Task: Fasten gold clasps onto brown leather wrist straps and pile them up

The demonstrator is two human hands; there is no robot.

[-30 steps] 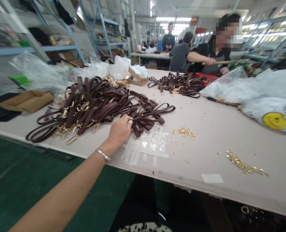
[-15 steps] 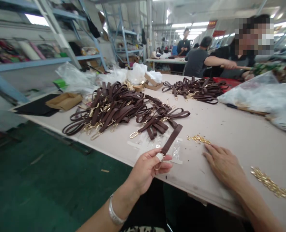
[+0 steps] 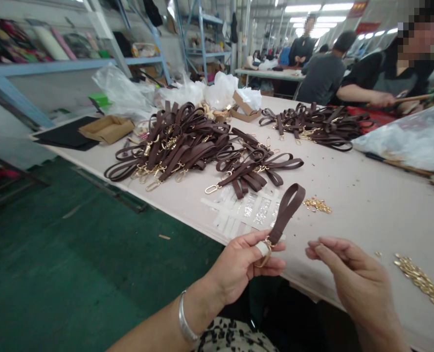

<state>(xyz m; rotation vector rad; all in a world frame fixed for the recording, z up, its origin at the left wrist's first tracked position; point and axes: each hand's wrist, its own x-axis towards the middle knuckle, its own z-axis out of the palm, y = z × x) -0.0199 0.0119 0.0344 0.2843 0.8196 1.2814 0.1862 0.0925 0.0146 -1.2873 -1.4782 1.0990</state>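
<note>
Pinched by its gold metal end in my left hand (image 3: 244, 266) is a brown wrist strap (image 3: 287, 212), its loop pointing up and away. White tape wraps a finger of that hand. My right hand (image 3: 356, 274) hovers over the table's front edge, thumb and fingertips pressed together; whatever they hold is too small to make out. Beyond it lies a small scatter of gold hardware pieces (image 3: 317, 205). Farther right is a longer row of gold pieces (image 3: 420, 281). Clear plastic strips (image 3: 255, 210) lie flat behind my left hand.
A large heap of brown straps (image 3: 187, 142) with gold clips covers the table's left part, a smaller pile (image 3: 259, 164) beside it. More straps (image 3: 315, 124) lie farther back. Plastic bags (image 3: 411, 134) bulge at the right. A cardboard tray (image 3: 106, 129) sits far left. Co-workers are beyond the table.
My right hand has lifted off the table by the small gold scatter and come back toward my left hand, fingertips now pinched. The strap's loop has turned to show its opening. The view has shifted.
</note>
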